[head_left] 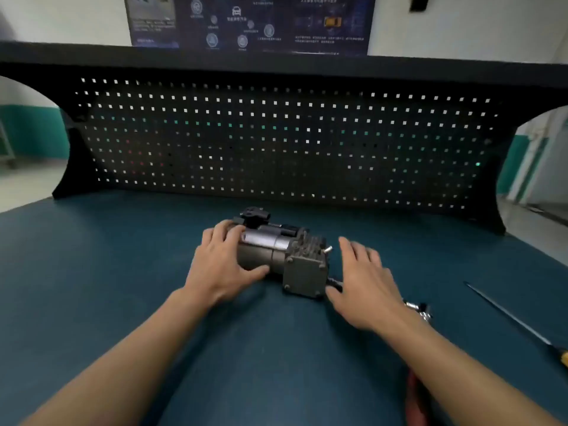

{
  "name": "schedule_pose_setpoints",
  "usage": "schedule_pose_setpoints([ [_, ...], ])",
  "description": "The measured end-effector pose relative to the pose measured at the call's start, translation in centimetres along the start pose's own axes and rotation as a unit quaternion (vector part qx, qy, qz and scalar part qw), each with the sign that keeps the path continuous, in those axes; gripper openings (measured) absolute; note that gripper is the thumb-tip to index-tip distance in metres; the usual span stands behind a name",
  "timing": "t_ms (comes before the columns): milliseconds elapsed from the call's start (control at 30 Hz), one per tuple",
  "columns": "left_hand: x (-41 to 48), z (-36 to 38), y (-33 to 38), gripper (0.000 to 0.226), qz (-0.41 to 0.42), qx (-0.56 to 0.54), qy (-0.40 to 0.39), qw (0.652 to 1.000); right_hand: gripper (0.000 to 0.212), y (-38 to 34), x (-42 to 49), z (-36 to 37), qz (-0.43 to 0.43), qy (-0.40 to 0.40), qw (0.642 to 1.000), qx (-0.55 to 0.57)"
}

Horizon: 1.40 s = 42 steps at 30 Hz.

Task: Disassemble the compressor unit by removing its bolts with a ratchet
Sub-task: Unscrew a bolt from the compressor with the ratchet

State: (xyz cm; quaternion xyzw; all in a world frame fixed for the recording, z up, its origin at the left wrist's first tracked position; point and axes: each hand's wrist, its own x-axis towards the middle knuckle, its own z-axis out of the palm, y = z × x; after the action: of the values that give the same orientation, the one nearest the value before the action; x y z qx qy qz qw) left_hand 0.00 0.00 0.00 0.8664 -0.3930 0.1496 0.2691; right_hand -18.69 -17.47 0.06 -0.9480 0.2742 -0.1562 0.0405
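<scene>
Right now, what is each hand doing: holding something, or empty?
Left hand: closed, gripping the compressor unit.
Right hand: open, holding nothing, just beside the unit.

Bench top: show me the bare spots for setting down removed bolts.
Bare mat lies left of the left hand, and in the strip between compressor and pegboard. Crowded on the right: right hand, ratchet head, screwdriver.
</scene>
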Motion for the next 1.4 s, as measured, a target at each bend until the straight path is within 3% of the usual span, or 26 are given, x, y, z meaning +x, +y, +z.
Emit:
schedule_pose_setpoints([
  [133,0.8,1.7,-1.9,0.101,0.001,0.069,0.035,0.997,0.056,2.8,1.4,2.8,-0.003,-0.145,0.989,-0.035],
  [333,1.0,1.7,-2.9,0.096,-0.028,0.002,-0.002,1.0,0.044,4.3,2.7,2.1,-0.041,-0.115,0.992,-0.031],
  [500,0.8,0.8,-1.5,0.096,-0.053,0.09,0.008,0.994,0.063,6.2,1.5,-0.1,-0.016,-0.094,0.995,-0.015],
  [633,0.1,-0.8,-0.8,0.089,-0.072,0.163,-0.012,0.984,0.075,9.0,-0.3,-1.8,0.067,-0.13,0.989,-0.015],
  [833,-1.6,-4.1,3.1,0.066,-0.097,0.309,-0.104,0.94,0.065,9.8,-0.7,-2.5,0.115,-0.134,0.984,0.001],
  [933,-3.2,-6.0,5.5,0.055,-0.082,0.335,-0.132,0.929,0.081,9.6,-0.6,-2.4,0.149,-0.104,0.983,0.0],
  [1033,-4.9,-7.6,7.6,0.056,-0.046,0.357,-0.133,0.924,0.09,9.5,-0.6,-3.1,0.197,-0.124,0.972,-0.035],
  [1233,-5.9,-9.8,7.4,0.082,-0.024,0.286,-0.144,0.947,0.058,9.7,-0.8,-3.8,0.255,-0.179,0.95,-0.04],
  [1300,-4.4,-10.3,5.7,0.09,-0.056,0.197,-0.103,0.973,0.044,9.4,-0.7,-3.7,0.276,-0.162,0.947,0.028],
  [1400,-2.0,-9.2,2.7,0.074,-0.04,0.086,-0.013,0.995,0.033,8.8,-0.8,-3.4,0.295,-0.143,0.94,0.092],
])
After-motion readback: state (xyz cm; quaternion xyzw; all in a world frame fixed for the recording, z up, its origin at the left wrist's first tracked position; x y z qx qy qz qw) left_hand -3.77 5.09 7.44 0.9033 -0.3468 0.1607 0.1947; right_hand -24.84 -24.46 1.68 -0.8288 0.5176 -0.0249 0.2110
